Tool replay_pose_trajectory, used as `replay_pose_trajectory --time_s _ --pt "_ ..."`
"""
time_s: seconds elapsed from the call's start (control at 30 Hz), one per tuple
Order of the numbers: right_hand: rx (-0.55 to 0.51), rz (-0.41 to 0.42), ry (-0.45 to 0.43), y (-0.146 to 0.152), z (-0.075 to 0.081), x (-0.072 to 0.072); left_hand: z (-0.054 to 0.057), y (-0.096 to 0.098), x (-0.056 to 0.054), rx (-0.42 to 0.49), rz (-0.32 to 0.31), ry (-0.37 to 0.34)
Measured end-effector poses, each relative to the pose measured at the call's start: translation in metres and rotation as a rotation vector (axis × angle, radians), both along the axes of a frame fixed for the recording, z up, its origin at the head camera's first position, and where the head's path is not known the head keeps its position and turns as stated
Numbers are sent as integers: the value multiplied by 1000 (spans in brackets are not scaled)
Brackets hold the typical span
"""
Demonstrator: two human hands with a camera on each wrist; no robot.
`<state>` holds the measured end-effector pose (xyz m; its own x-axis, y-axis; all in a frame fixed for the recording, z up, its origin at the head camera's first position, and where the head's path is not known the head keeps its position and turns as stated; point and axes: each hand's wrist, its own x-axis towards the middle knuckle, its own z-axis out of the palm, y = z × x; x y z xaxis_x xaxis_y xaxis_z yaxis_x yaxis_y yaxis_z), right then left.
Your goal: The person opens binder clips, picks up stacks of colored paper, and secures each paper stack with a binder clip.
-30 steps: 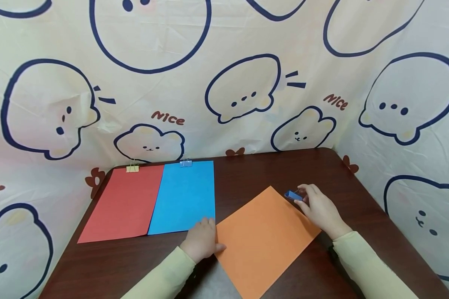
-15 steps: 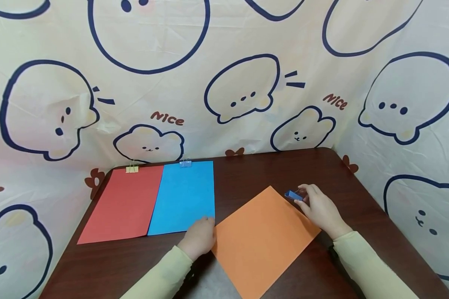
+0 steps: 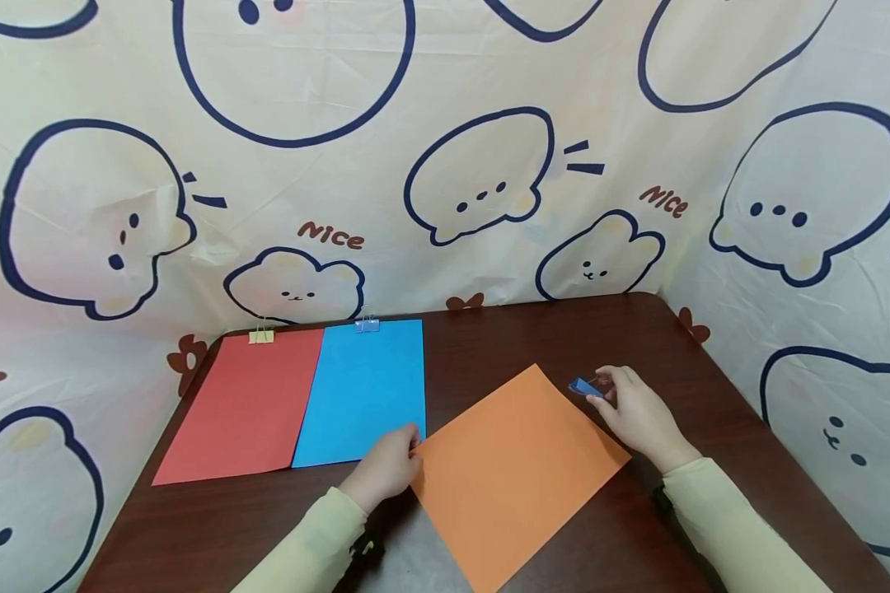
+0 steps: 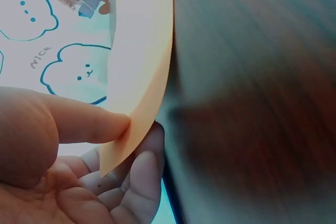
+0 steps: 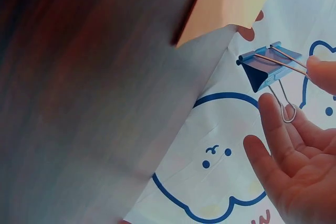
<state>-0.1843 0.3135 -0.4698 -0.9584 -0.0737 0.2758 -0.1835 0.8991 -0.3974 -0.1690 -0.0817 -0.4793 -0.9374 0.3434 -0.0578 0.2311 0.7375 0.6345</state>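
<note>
An orange sheet of paper (image 3: 519, 469) lies slantwise over the dark table. My left hand (image 3: 386, 467) pinches its left corner; in the left wrist view the thumb presses on top, the fingers are below and the corner (image 4: 134, 124) curves up. Just past the sheet's far right edge, my right hand (image 3: 641, 420) holds a blue binder clip (image 3: 585, 387). In the right wrist view the clip (image 5: 257, 74) has its wire handles between thumb and fingertips, one handle on each side. Whether its mouth is spread cannot be made out.
Left of the orange paper, a red sheet (image 3: 241, 412) and a blue sheet (image 3: 374, 379) lie side by side. A yellow binder clip (image 3: 262, 337) and a pale blue binder clip (image 3: 367, 326) sit on their far edges. Printed cloth (image 3: 475, 272) rises behind the table (image 3: 534, 329).
My left hand has shifted slightly left, its thumb going from lying on the orange paper to pinching the corner. The sheet has slid a little left. The right hand barely moves.
</note>
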Motion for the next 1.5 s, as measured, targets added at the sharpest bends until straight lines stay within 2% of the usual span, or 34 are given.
replay_pose_trajectory --time_s 0.53,0.97,1.23,1.5 --pt "-195 36 -87 -2 9 -7 -3 -12 -2 44 46 15" --pt "-359 5 -292 15 8 -27 -6 -20 -2 49 78 34" --pt "-448 49 -433 25 4 -42 -6 -22 -1 58 88 21" --pt "-495 118 -483 30 2 -52 -6 -23 -1 62 92 20"
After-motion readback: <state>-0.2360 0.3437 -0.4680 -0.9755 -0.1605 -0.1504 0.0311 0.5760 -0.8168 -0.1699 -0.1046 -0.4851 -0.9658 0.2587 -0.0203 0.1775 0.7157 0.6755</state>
